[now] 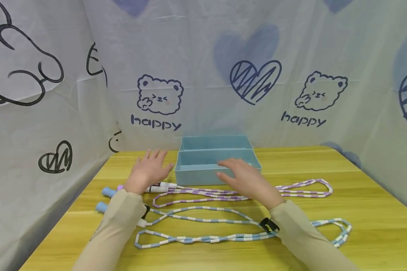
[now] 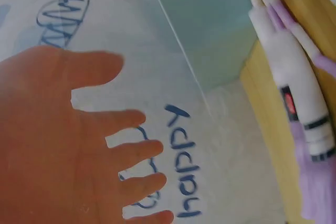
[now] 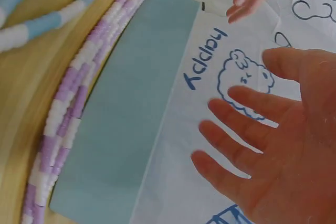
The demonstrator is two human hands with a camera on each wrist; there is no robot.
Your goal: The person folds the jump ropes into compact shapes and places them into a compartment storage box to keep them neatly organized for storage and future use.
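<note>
My left hand point(image 1: 148, 172) hovers left of a pale blue box point(image 1: 203, 177), fingers spread and holding nothing. In front of the box's right part, my right hand point(image 1: 245, 180) is raised with its fingers extended and nothing in them. The box stands with its lid point(image 1: 217, 143) raised at the back. A purple and white beaded jump rope point(image 1: 196, 192) lies folded just in front of the box, its white handles point(image 2: 302, 93) beneath my left hand. Nearer to me lies a blue and white beaded jump rope point(image 1: 213, 239), partly hidden by my forearms.
Blue handle ends point(image 1: 101, 207) stick out left of my left sleeve. A printed cloth point(image 1: 203, 94) hangs behind the wooden table point(image 1: 291, 162) and along its sides. A dark band with a small device point(image 1: 269, 226) is on my right wrist.
</note>
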